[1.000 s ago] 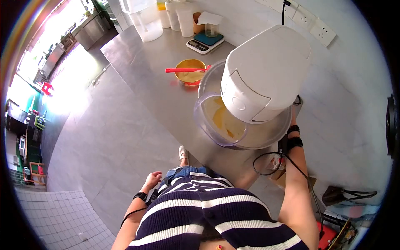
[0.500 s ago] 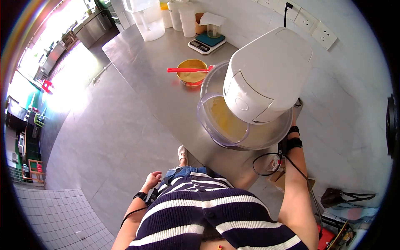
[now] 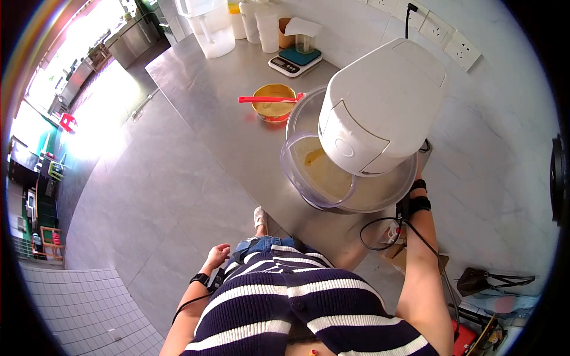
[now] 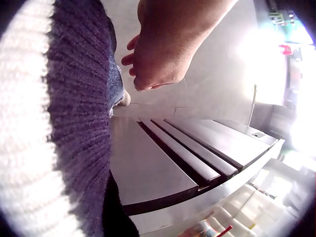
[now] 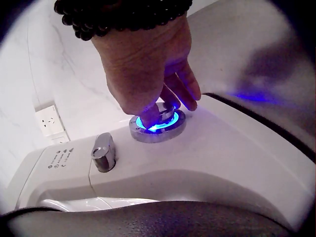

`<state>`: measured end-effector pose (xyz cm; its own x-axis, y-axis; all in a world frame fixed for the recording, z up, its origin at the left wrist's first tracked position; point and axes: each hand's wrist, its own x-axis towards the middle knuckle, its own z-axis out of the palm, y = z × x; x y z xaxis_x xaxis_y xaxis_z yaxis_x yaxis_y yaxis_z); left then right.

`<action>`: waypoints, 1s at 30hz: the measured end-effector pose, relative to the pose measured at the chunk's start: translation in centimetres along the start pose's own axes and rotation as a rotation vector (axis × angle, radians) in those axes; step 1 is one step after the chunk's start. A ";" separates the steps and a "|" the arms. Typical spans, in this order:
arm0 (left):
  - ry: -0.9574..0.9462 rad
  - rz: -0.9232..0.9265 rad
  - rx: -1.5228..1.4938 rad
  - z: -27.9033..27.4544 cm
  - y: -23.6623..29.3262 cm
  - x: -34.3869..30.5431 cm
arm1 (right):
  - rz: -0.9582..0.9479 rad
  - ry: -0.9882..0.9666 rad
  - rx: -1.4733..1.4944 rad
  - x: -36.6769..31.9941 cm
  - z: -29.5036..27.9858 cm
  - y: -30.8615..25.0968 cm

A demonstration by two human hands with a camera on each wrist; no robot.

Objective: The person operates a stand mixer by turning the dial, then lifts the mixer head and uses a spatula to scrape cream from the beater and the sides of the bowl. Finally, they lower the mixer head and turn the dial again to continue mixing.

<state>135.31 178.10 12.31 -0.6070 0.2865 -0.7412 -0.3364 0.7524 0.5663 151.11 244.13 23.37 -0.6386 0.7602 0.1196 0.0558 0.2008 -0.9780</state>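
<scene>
A white stand mixer (image 3: 380, 107) stands on the metal table, its head over a large bowl with a clear splash guard (image 3: 289, 178). Pale mixture (image 3: 332, 181) with a small yellow patch shows through the guard's chute. On the mixer's side, my right hand (image 5: 143, 74) pinches a silver dial knob (image 5: 159, 137) between thumb and fingers; a blue ring glows around it. In the head view the mixer hides most of that hand. My left hand (image 3: 218, 256) hangs loosely beside my hip, holding nothing, and its fingers (image 4: 129, 59) are partly visible in the left wrist view.
Left of the mixer sits a yellow bowl (image 3: 274, 113) with a red-handled spatula (image 3: 261, 99) across it. Further back are a kitchen scale (image 3: 294, 61), a clear pitcher (image 3: 214, 38) and several tall containers. A silver lever (image 5: 103, 153) sticks out beside the dial.
Inside the mixer bowl, the broad yellow streaks have shrunk to a small patch and the mixture looks paler. The head view has shifted slightly. Both arms stay in place.
</scene>
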 end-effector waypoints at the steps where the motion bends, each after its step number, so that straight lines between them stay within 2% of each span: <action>1: -0.008 0.002 -0.011 0.0 -0.3 0.2 | -0.017 -0.003 -0.036 0.5 -0.3 1.0; 6: -0.001 -0.004 0.002 0.0 -0.2 0.0 | 0.084 0.030 0.132 -1.9 0.8 -3.1; 9: -0.007 -0.009 -0.005 -0.1 -0.4 0.2 | 0.093 0.047 0.063 -1.8 1.0 -3.2; 17: -0.002 0.005 0.027 -0.1 -0.4 0.3 | 0.093 0.030 0.073 -1.4 0.6 -2.5; 19: -0.011 0.007 0.015 -0.1 -0.9 0.6 | 0.032 0.019 0.018 -0.2 0.4 -0.8; 22: -0.003 0.009 0.014 -0.1 -0.9 0.5 | -0.033 0.056 0.115 -0.2 0.4 0.0; 25: -0.008 0.010 0.018 0.0 -1.2 0.7 | 0.014 -0.005 0.101 0.0 0.1 0.0; 28: -0.009 0.011 0.019 -0.1 -1.2 0.6 | -0.036 0.037 -0.046 -0.1 0.3 -0.3; 30: -0.009 0.009 0.015 0.0 -0.6 0.3 | 0.036 0.038 0.046 0.8 -0.2 0.6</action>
<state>135.31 177.73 11.83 -0.6034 0.2991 -0.7392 -0.3201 0.7582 0.5681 150.76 245.01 22.92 -0.6075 0.7893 0.0895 0.0427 0.1450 -0.9885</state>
